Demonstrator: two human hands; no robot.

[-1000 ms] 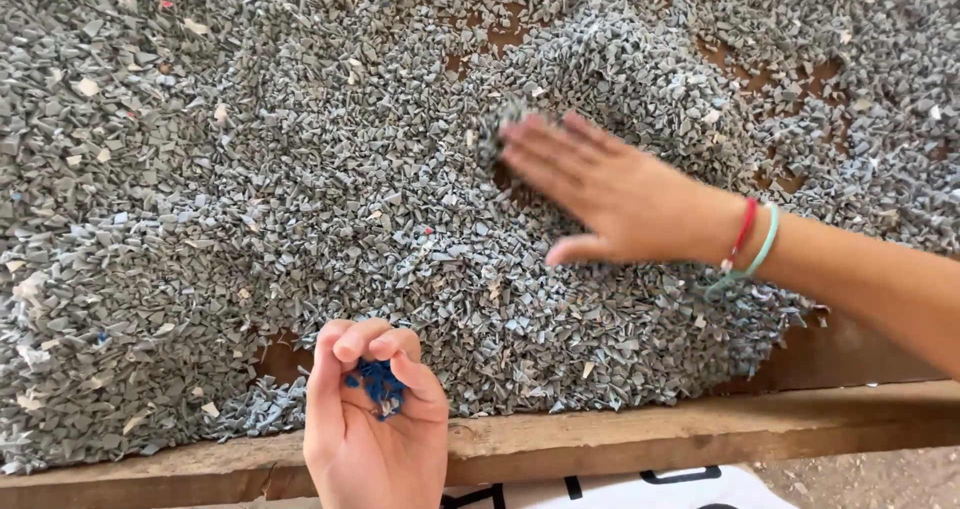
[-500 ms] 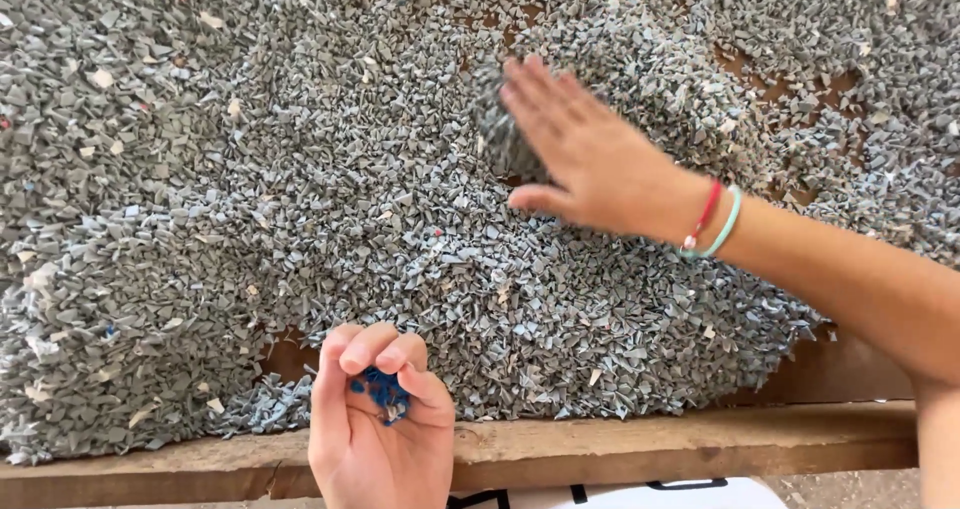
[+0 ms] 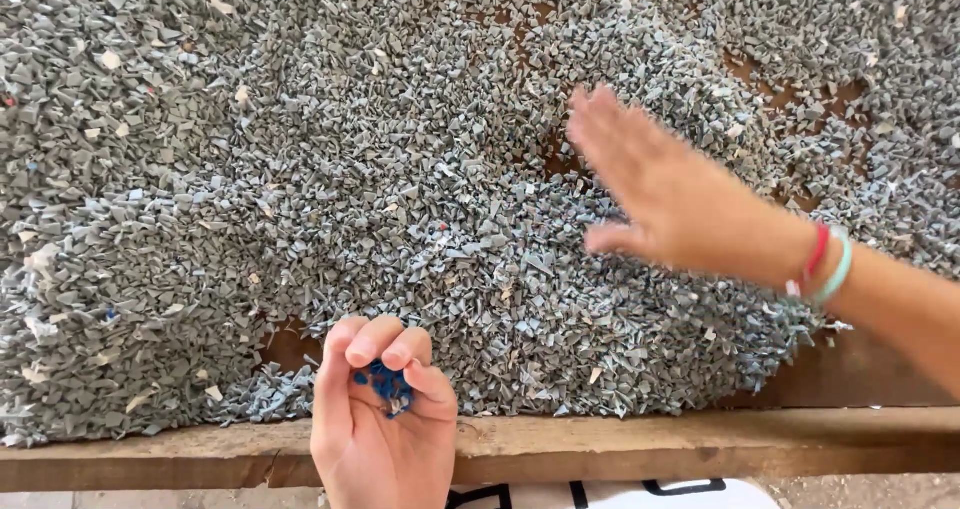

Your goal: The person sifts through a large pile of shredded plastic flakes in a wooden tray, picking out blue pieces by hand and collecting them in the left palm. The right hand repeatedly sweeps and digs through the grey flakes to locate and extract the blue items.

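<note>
A wide layer of small grey plastic flakes [image 3: 400, 189] covers a wooden table. My left hand [image 3: 385, 424] is at the near edge, fingers curled around a small bunch of blue flakes [image 3: 385, 384]. My right hand [image 3: 670, 194] is flat and blurred, fingers together and stretched out over the grey flakes right of centre, with red and pale green bands on the wrist [image 3: 822, 266]. It holds nothing that I can see.
A wooden rim board [image 3: 650, 449] runs along the near edge. Bare brown patches of table [image 3: 290, 349] show through the flakes. A few white and tan flakes [image 3: 105, 59] lie among the grey. A white object [image 3: 620, 494] sits below the rim.
My right hand has swept across the flakes, lifting from lying flat on the pile and shifting slightly left and away. My left hand keeps the blue flakes in the same place.
</note>
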